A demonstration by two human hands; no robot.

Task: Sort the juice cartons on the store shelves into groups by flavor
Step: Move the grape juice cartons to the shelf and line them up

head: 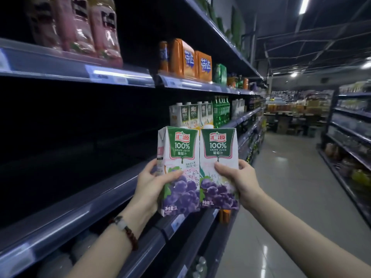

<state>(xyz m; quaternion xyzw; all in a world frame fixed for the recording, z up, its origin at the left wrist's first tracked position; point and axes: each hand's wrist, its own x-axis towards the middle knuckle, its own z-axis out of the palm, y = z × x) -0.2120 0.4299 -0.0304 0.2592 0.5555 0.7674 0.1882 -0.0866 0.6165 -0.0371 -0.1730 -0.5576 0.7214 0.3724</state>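
I hold two grape juice cartons side by side in front of the shelves, both upright with green tops and purple grapes printed low on the front. My left hand (152, 182) grips the left grape carton (180, 157) at its lower left side. My right hand (239, 180) grips the right grape carton (217, 155) at its lower right side. The two cartons touch along their inner edges. Behind them, on the middle shelf, stands a row of similar white-and-green juice cartons (189, 115) with yellow fruit pictures.
The middle shelf (80, 209) to the left is dark with nothing visible on it. Orange soda packs (192, 61) and pink bottles (84, 27) sit on the upper shelf. Green bottles (220, 111) stand beside the carton row. The aisle floor (281, 187) runs right, with another rack (351, 137).
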